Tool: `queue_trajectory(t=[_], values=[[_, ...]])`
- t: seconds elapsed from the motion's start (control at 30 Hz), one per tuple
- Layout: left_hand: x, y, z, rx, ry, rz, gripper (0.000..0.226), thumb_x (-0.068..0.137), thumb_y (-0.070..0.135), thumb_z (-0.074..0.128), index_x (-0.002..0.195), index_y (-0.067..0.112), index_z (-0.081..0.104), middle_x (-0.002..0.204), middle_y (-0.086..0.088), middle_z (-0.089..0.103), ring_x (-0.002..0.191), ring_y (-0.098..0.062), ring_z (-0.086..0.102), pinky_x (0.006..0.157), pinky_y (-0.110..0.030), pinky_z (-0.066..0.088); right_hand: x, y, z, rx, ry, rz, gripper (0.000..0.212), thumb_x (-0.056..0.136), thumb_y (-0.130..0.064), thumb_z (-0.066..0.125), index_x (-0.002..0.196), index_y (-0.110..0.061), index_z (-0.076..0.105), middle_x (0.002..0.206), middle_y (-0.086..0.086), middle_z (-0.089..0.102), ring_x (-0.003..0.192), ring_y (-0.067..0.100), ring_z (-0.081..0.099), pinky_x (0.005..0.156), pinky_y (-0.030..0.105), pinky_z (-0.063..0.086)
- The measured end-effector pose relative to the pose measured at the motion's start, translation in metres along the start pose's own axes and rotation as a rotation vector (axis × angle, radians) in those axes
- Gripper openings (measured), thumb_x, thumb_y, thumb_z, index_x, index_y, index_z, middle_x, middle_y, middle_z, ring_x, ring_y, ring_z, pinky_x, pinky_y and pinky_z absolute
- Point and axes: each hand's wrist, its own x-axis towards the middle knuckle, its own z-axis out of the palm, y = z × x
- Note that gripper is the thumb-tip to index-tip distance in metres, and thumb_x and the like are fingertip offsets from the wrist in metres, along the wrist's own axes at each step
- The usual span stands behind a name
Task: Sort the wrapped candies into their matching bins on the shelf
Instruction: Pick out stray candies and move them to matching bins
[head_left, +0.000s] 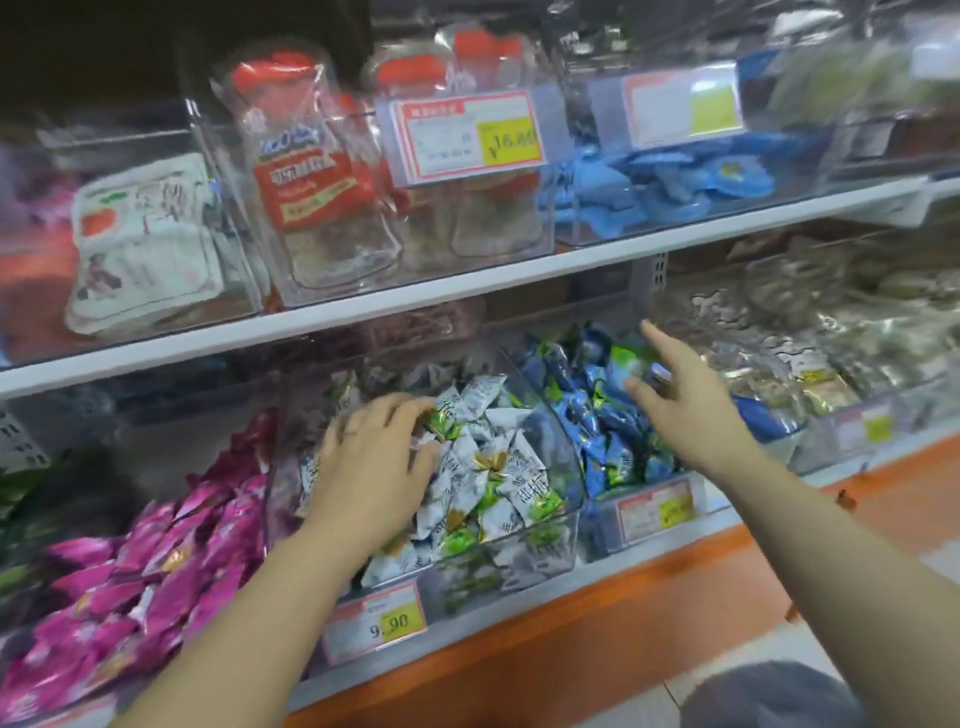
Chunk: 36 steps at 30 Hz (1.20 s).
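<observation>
Nearest to the camera, a price tag (375, 621) hangs on the front of the lower shelf (597, 582), under the middle bin (556, 525). This clear bin leans forward and is open on top, probably so that a hand can reach in from above.

The left hand (371, 467) lies palm down in this bin, on the white candies (498, 467). Its fingers (415, 410) curl around a small green-and-gold piece (441, 418) at the fingertips. It seems to pinch this piece, maybe because it does not belong with the white ones, but I cannot tell for sure if the grip is closed on it.

To the left, pink candies (171, 566) fill the next bin. To the right, blue candies (587, 405) mixed with some green ones fill another bin, which has its own tag (655, 507) in front.

The right hand (691, 410) is over the blue bin, fingers spread and the forefinger stretched out. It holds nothing that I can see. I think it reaches to pick out a wrong piece or to push candies aside.

Further back, the upper shelf (415, 291) carries clear boxes with red packs (311, 182) and flat blue packs (665, 182).
</observation>
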Motion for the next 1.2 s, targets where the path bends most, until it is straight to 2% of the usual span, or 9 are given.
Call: queue_trajectory(t=[0.07,0.2,0.37,0.53,0.77,0.9,1.0,1.07,1.2], values=[[-0.003,0.002,0.001,-0.015,-0.048,0.044,0.05,0.098,0.047,0.032,0.146,0.041,0.019,0.155,0.011,0.018,0.143,-0.013,0.014,0.117,-0.045,0.004,0.002,0.001,0.004,-0.048,-0.129,-0.026,0.06,0.094,-0.01,0.055,0.147,-0.019,0.028,0.152,-0.001,0.029,0.14,0.016,0.025,0.105,0.019,0.024],[-0.006,0.001,0.006,0.116,-0.276,0.101,0.061,0.087,0.065,0.008,0.145,0.05,-0.007,0.149,0.018,-0.026,0.145,-0.012,-0.015,0.116,-0.049,-0.011,0.005,0.012,0.011,-0.264,-0.222,-0.053,0.047,0.094,-0.017,0.055,0.139,-0.022,0.043,0.152,0.004,0.03,0.144,0.023,0.018,0.117,0.038,0.014],[-0.003,-0.002,0.01,0.223,-0.35,0.136,0.061,0.09,0.067,0.012,0.145,0.05,-0.009,0.142,0.012,-0.036,0.145,-0.017,-0.014,0.116,-0.052,-0.009,0.0,0.019,0.02,-0.577,-0.541,0.036,0.046,0.099,-0.041,0.04,0.144,-0.034,0.035,0.158,-0.008,0.01,0.147,0.018,0.0,0.116,0.053,0.003],[0.009,-0.015,0.009,0.28,-0.339,0.128,0.063,0.089,0.069,0.015,0.145,0.051,-0.01,0.157,0.006,-0.02,0.147,-0.021,-0.007,0.115,-0.056,-0.004,-0.005,0.006,0.022,-0.623,-0.481,0.041,0.045,0.101,-0.04,0.035,0.145,-0.034,0.031,0.159,-0.007,0.01,0.147,0.019,-0.002,0.113,0.057,-0.005],[-0.001,-0.014,-0.01,0.131,-0.323,0.157,0.058,0.093,0.063,0.031,0.146,0.05,0.011,0.159,0.012,-0.001,0.147,-0.015,0.0,0.116,-0.052,-0.005,-0.015,-0.056,0.034,-0.384,-0.207,-0.186,0.037,0.099,-0.024,0.043,0.135,-0.03,0.049,0.146,-0.01,0.04,0.139,0.014,0.028,0.117,0.047,0.0],[-0.01,-0.031,-0.03,-0.011,-0.153,0.183,0.044,0.095,0.05,0.042,0.138,0.043,0.039,0.145,0.017,0.039,0.134,-0.008,0.036,0.115,-0.047,0.019,-0.021,-0.094,0.07,-0.247,-0.263,-0.318,0.031,0.098,-0.021,0.046,0.125,-0.024,0.06,0.122,-0.002,0.064,0.115,0.016,0.055,0.113,0.043,0.025],[-0.018,-0.06,-0.043,-0.144,0.034,0.129,0.03,0.094,0.036,0.052,0.124,0.035,0.058,0.123,0.013,0.059,0.108,-0.012,0.056,0.098,-0.035,0.041,-0.022,-0.117,0.102,-0.157,-0.319,-0.335,0.029,0.097,-0.018,0.047,0.119,-0.022,0.065,0.102,0.002,0.071,0.098,0.019,0.062,0.094,0.032,0.044],[-0.024,-0.087,-0.049,-0.215,0.127,0.026,0.025,0.093,0.026,0.056,0.116,0.029,0.065,0.113,0.011,0.064,0.095,-0.012,0.059,0.088,-0.026,0.043,-0.021,-0.133,0.123,-0.108,-0.392,-0.319,0.029,0.097,-0.02,0.046,0.121,-0.024,0.063,0.104,0.002,0.07,0.092,0.021,0.063,0.083,0.033,0.051],[-0.032,-0.144,-0.056,-0.281,0.138,-0.171,0.024,0.093,0.018,0.057,0.114,0.017,0.068,0.115,0.003,0.067,0.105,-0.012,0.06,0.085,-0.014,0.038,-0.02,-0.16,0.161,-0.055,-0.567,-0.347,0.033,0.099,-0.026,0.044,0.13,-0.025,0.055,0.134,-0.004,0.055,0.121,0.015,0.05,0.096,0.024,0.038]])
